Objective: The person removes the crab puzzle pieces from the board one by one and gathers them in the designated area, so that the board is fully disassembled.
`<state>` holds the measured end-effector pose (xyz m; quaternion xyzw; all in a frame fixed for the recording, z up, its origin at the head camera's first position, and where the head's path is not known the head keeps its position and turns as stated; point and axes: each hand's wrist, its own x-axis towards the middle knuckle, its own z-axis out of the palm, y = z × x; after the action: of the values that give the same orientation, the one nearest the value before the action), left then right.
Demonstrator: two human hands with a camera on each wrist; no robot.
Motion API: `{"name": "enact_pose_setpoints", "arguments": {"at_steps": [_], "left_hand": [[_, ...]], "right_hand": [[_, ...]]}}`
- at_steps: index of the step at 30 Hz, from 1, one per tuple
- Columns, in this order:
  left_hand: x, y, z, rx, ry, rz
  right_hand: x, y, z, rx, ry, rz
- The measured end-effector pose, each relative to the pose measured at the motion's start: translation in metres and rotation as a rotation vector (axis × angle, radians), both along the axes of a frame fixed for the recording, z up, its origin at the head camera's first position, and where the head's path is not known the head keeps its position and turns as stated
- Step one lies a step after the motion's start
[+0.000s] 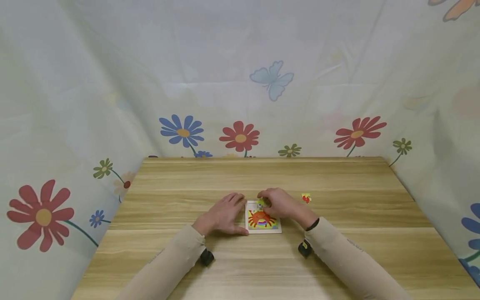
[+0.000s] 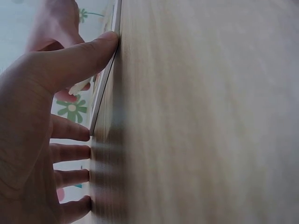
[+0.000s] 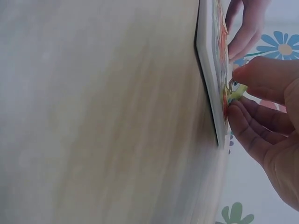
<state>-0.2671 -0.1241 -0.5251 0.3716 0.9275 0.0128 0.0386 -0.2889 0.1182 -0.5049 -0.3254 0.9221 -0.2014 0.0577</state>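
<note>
A small white-framed puzzle board [image 1: 263, 233] with a red crab picture lies flat on the wooden table. Along its left side rests my left hand [image 1: 223, 214], the thumb touching the near left corner and the index finger at the far left corner. In the left wrist view the other fingertips [image 2: 84, 176] of that hand touch the tabletop. My right hand [image 1: 282, 203] is over the board's far part and pinches a yellow-green puzzle piece [image 3: 237, 89] with an eye printed on it. The fingers partly hide this piece, which is just above or touching the board; I cannot tell which.
Another puzzle piece [image 1: 306, 198], yellow with red, lies on the table [image 1: 348, 191] to the right of the board. Black wrist cameras [image 1: 305, 248] hang under both sleeves. Behind the table's far edge stands a flowered cloth backdrop [image 1: 210, 96].
</note>
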Motion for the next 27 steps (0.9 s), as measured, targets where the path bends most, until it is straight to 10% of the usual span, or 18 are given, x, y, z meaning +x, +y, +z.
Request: {"name": "enact_pose_setpoints", "arguments": {"at_steps": [27], "left_hand": [[0.001,0.001,0.001,0.009,-0.055,0.037]], "right_hand": [[-0.003,0.018,0.016,-0.093,-0.031,-0.048]]}}
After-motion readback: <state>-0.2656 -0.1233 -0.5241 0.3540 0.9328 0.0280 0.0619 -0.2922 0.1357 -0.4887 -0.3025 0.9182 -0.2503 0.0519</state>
